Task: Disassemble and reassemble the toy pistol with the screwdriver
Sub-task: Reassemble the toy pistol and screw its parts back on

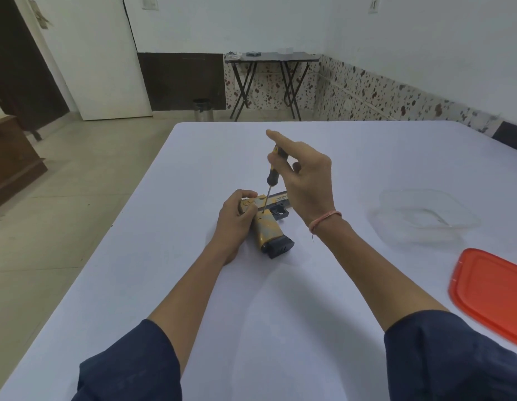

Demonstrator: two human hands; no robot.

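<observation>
A yellow toy pistol (267, 227) with a dark magazine base lies on its side on the white table (251, 299). My left hand (235, 218) grips its rear end and presses it down. My right hand (305, 180) holds a screwdriver (273, 169) with a black and yellow handle nearly upright. The forefinger sticks out over the handle's top. The thin shaft's tip touches the pistol body just above the grip, beside my left fingers. The barrel end is partly hidden behind my right hand.
A clear plastic container (425, 217) stands to the right of the pistol. Its orange lid (491, 293) lies at the table's right edge. Beyond the table stand a folding table (271, 57), a small bin (203, 110) and a white door.
</observation>
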